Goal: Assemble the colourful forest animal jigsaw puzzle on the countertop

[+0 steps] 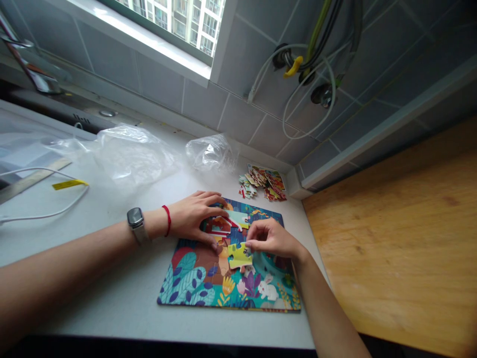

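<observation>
A colourful jigsaw puzzle board (203,293) with rabbits, flowers and leaves lies on the white counter. My right hand (274,238) pinches a yellow-green puzzle piece (238,257) by its upper right edge, over the middle of the board. Spread over the board's upper left is my left hand (197,216), its fingers apart and its fingertips resting near some joined pieces (219,226) in red, white and pale green. Part of the picture under both hands is hidden.
Behind the board, a pile of loose puzzle pieces (263,181) sits by the wall corner. Crumpled clear plastic bags (134,154) and a white cable (70,206) lie to the left, near a sink with a tap (44,82). A wooden surface (391,223) borders the counter on the right.
</observation>
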### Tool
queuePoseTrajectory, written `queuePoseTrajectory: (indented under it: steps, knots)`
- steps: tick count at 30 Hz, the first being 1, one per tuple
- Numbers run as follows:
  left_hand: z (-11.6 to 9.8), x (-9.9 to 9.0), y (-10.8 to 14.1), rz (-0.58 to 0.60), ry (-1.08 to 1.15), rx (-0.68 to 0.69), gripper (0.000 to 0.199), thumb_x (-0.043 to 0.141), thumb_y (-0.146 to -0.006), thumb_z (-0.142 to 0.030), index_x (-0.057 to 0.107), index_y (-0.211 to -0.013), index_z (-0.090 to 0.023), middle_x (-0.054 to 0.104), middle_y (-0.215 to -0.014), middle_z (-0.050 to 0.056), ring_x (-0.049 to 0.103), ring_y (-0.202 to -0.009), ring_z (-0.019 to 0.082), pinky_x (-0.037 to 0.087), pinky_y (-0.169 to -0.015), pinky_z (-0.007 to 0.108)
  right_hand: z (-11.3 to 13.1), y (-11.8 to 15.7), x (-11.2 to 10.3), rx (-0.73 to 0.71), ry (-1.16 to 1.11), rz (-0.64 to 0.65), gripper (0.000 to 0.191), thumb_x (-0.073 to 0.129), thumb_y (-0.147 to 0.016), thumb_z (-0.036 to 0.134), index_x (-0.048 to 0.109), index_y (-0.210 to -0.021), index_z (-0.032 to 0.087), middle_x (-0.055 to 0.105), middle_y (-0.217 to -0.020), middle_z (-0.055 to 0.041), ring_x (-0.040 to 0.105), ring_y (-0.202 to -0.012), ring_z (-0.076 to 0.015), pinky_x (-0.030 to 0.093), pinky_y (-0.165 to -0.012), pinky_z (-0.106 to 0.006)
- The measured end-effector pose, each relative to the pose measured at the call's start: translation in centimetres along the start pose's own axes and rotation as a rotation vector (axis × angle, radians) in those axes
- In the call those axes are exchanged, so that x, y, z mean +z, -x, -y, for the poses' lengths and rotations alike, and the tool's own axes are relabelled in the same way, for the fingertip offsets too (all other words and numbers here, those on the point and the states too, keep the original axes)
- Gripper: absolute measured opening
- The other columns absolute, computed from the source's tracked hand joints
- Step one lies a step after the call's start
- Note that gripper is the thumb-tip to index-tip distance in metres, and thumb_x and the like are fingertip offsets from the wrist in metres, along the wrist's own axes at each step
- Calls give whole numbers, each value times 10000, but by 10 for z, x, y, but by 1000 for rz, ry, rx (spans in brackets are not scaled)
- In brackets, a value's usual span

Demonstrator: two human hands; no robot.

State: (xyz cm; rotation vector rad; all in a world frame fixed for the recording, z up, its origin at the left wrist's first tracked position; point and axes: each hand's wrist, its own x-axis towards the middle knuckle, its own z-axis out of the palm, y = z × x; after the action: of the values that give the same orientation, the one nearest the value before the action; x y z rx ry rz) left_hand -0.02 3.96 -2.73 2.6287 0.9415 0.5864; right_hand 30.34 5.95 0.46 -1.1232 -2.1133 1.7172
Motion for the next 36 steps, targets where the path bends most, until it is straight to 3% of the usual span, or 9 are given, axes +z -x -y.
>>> queuePoseTrajectory:
  steps: [3,6,11,15,19,24,30,36]
  knots:
    - [0,0,0,-5,-3,0,722,713,-803,-793,697,-1314,-283,620,-1440,129,544,-1357,407,427,-1131,550,-2,1,-3,-48,100,-100,469,872,-755,544,596,-610,193,511,-514,54,373,-460,-74,258,-440,-226]
    - [1,0,1,-10,-1,-1,722,719,-798,-790,694,-1320,-292,619,-1439,124,545,-1355,406,429,-1132,544,-4,-1,-6,-127,79,-349,522,780,-838,596,532,-587,212,474,-498,56,362,-451,-86,279,-449,-243]
    - [1,1,1,-12,-6,-5,694,707,-815,-779,692,-1319,-302,620,-1440,113,541,-1358,395,421,-1143,532,-17,-11,-22,-232,145,-805,458,729,-884,543,555,-615,217,522,-529,44,471,-506,-122,412,-553,-263]
    - [1,1,1,-26,5,6,696,704,-820,-775,693,-1315,-286,624,-1432,119,558,-1342,384,421,-1146,529,-38,-20,-41,-220,274,-1001,322,692,-873,505,706,-769,201,701,-790,-47,654,-763,-212,515,-708,-322]
    - [0,1,0,-31,13,2,681,707,-827,-765,696,-1311,-285,628,-1427,118,564,-1338,381,426,-1142,531,-56,-25,-50,-215,425,-992,293,695,-847,482,786,-864,204,724,-1072,-129,682,-1063,-303,547,-917,-438]
    - [-1,-1,0,-17,-2,-1,688,695,-828,-777,701,-1294,-270,631,-1415,133,584,-1312,384,457,-1105,529,-61,-28,-43,-239,570,-814,274,680,-903,468,821,-999,253,714,-1244,-120,649,-1211,-305,464,-1126,-504]
    - [0,1,0,-54,8,0,683,714,-812,-773,711,-1279,-276,644,-1400,128,585,-1311,382,453,-1111,525,-73,-27,-50,-18,712,-806,450,660,-907,539,811,-1204,237,605,-1486,-148,484,-1448,-374,347,-1239,-568]
    - [0,1,0,-34,6,2,693,694,-825,-779,708,-1290,-266,639,-1403,138,583,-1314,393,445,-1116,545,-79,-26,-54,154,787,-823,583,611,-935,569,727,-1375,204,503,-1606,-160,381,-1534,-395,310,-1260,-561]
